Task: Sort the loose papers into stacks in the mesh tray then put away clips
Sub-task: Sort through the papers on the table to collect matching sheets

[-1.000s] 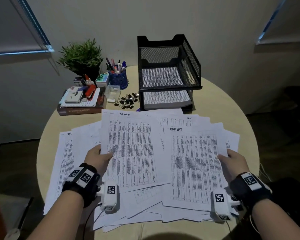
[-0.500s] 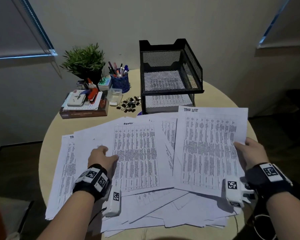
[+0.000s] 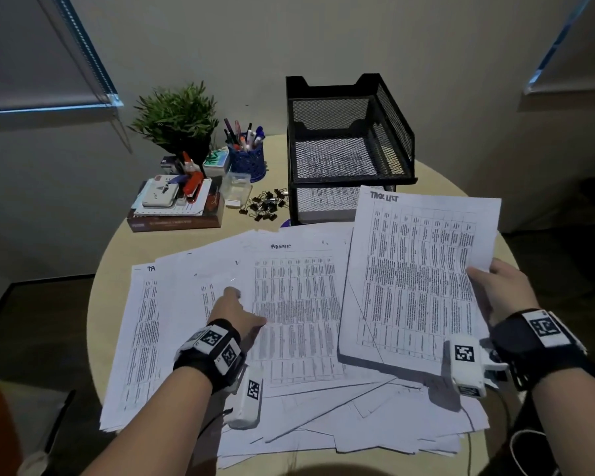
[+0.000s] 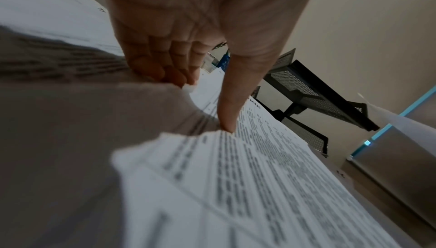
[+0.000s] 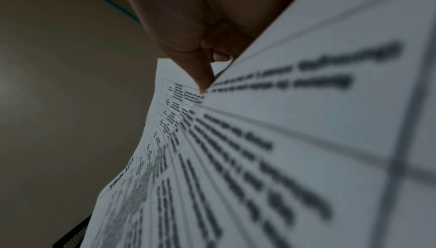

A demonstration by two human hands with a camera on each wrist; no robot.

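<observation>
Pinching a "Task List" sheet by its right edge, the right hand lifts it over the loose papers; its fingers are hidden underneath. The left hand grips an edge in the pile. Beyond, binder clips lie beside the mesh tray.

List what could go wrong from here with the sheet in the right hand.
1. The right hand pinches the Task List sheet only at its right edge; it may sag or crease while being carried.
2. The mesh tray has two tiers, both already holding paper, so the sheet could land in the wrong stack.
3. The left hand is lifting the edge of another sheet on the loose papers; the fanned pile may slide toward the table edge.
</observation>
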